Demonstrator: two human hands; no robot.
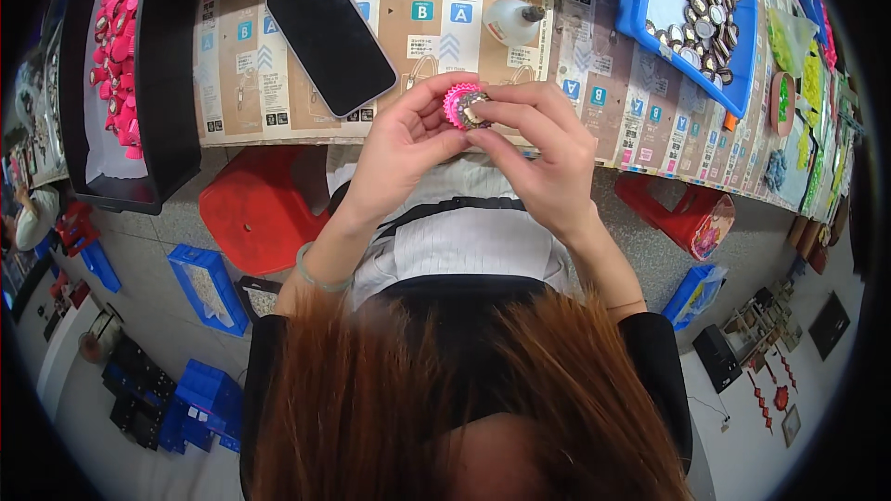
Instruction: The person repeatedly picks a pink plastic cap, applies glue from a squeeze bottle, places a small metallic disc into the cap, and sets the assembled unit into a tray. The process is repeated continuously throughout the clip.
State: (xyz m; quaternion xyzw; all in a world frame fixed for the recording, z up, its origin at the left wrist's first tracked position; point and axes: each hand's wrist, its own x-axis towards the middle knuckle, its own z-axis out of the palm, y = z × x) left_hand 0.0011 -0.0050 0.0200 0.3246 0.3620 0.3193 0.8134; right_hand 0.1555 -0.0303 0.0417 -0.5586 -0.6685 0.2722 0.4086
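Above the table's front edge, my left hand (408, 136) pinches a bright pink round part (452, 104) with a toothed rim. My right hand (549, 144) meets it there, its fingers closed on a small dark round piece (475, 111) with a pale centre. That piece lies against the pink part, partly covered by the fingertips; whether the two are joined I cannot tell. Beyond my hands stands a white squeeze bottle (509, 20) with a dark tip. A phone (332, 39) with a dark screen lies beyond my left hand.
On the left, a black bin (174, 83) holds many pink parts (121, 60). A blue tray (635, 9) of dark-rimmed round pieces (707, 14) sits at the far right, with green bags (791, 42) beside it. Red stools (252, 209) and blue crates (206, 288) are below the table.
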